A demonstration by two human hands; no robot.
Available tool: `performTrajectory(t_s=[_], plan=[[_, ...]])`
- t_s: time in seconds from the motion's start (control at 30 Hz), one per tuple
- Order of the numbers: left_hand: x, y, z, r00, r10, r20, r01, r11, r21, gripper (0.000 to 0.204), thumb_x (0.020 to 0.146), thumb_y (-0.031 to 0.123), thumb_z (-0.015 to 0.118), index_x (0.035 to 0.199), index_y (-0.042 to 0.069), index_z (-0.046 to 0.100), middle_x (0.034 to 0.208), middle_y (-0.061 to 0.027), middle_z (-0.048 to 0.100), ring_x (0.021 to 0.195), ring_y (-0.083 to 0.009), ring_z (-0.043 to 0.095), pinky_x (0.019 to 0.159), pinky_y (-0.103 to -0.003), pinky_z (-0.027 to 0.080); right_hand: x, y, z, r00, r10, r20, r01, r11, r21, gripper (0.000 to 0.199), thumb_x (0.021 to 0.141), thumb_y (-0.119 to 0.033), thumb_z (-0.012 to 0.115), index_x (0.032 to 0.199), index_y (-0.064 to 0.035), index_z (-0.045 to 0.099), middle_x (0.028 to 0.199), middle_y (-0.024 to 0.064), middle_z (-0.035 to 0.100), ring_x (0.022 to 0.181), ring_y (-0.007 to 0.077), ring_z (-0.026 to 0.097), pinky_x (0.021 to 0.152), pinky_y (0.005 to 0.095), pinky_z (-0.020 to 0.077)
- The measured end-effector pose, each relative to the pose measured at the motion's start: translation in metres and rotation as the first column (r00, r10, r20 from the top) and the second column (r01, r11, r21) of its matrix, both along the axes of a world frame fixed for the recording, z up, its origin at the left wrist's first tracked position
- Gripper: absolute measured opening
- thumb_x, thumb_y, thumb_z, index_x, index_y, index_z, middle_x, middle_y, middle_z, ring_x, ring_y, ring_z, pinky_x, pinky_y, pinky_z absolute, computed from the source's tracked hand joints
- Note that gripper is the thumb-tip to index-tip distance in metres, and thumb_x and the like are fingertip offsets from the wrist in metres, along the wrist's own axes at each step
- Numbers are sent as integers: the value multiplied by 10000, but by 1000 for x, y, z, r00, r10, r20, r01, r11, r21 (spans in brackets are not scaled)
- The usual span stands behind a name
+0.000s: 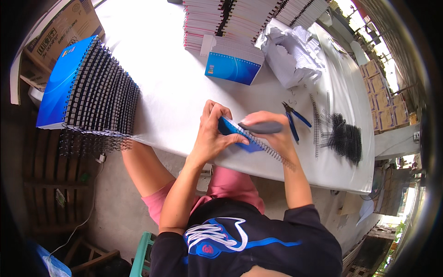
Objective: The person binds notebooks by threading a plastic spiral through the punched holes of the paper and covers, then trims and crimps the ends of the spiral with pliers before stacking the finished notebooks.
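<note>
Seen from my head, my left hand (213, 131) grips a blue notebook (226, 125) over the near edge of the worktop (161, 106). My right hand (277, 119) is closed around a dark grey object (266, 127) against the notebook's edge, where a spiral coil (271, 151) runs on past the cover. Blue-handled cutters (299, 120) lie just right of that hand, near a pile of black coils (347, 138); coil-edged notebooks (99, 92) stand stacked at left.

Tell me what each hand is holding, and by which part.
The left hand grips a blue-covered notebook near its coiled edge. The right hand holds a dark grey elongated object; blur hides exactly which part.
</note>
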State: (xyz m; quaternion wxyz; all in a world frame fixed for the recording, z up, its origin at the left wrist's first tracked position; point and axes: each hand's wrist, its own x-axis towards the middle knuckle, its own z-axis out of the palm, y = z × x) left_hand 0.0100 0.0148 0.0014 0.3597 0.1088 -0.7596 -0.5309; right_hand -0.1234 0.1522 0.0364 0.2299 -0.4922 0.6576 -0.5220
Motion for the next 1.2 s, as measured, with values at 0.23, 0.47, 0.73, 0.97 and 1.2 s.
performTrajectory(t_s=[0.23, 0.47, 0.73, 0.97, 1.2], plan=[[0, -2, -4, 999, -40, -11, 41, 992, 123, 595, 519, 241, 892, 893, 56, 468, 849, -63, 435, 738, -225, 469, 637, -330, 421, -7, -6, 1, 996, 55, 67, -54, 998, -12, 221, 721, 79, 651, 935, 32, 673, 959, 160, 676, 902, 220, 652, 817, 306, 504], [-2, -6, -3, 999, -49, 13, 48, 996, 76, 595, 521, 242, 890, 890, 51, 464, 841, -61, 434, 744, -221, 468, 639, -329, 418, -4, -7, 9, 985, 65, 158, -48, 993, -110, 188, 739, 46, 636, 925, 46, 664, 943, 161, 678, 895, 219, 646, 817, 316, 506], [5, -6, 3, 1000, 19, -9, -19, 1000, 13, 435, 561, 248, 866, 866, 69, 614, 830, -50, 421, 757, -206, 442, 661, -321, 417, -37, 13, -2, 723, -342, -600, 539, 822, 181, 694, 726, -331, 752, 1293, -34, 484, 1181, 210, 572, 1011, 294, 590, 868, 385, 448], [18, 5, 19, 978, 208, -11, -202, 934, -294, 280, 653, 301, 794, 837, 115, 694, 863, -54, 436, 874, -228, 424, 770, -363, 374, -58, 101, -41, 517, -199, -832, 779, 512, 362, 732, 877, -494, 537, 1421, -60, 309, 1424, 204, 323, 1318, 375, 292, 1037, 500, 294], [12, 16, 15, 961, 272, 39, -225, 859, -460, 237, 726, 249, 759, 898, 136, 641, 892, -30, 537, 853, -223, 484, 738, -365, 367, -33, 103, -12, 599, -673, -434, 753, 658, 19, 513, 962, -271, 430, 1414, -55, 322, 1286, 186, 431, 1187, 318, 416, 1020, 380, 318]])
